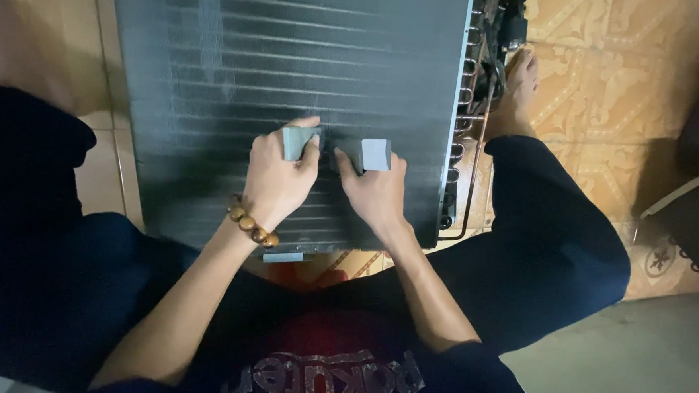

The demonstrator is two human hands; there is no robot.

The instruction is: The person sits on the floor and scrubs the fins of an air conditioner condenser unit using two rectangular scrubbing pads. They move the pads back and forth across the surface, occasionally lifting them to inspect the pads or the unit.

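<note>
A large dark finned coil panel [303, 63] lies flat in front of me, with copper tube bends [463, 111] along its right edge. My left hand [273, 184], with a brown bead bracelet at the wrist, grips a grey block-handled tool [296, 142] pressed on the fins. Just to the right, my right hand [375, 195] grips a second grey block-handled tool [373, 154], also resting on the fins. The two hands sit side by side near the panel's lower middle. The tools' working ends are hidden under my fingers.
My bare foot [519, 84] rests beside the panel's right edge on patterned yellow floor tiles [621, 63]. My dark-trousered legs flank the panel. A dark object with a light edge [697, 202] sits at the far right.
</note>
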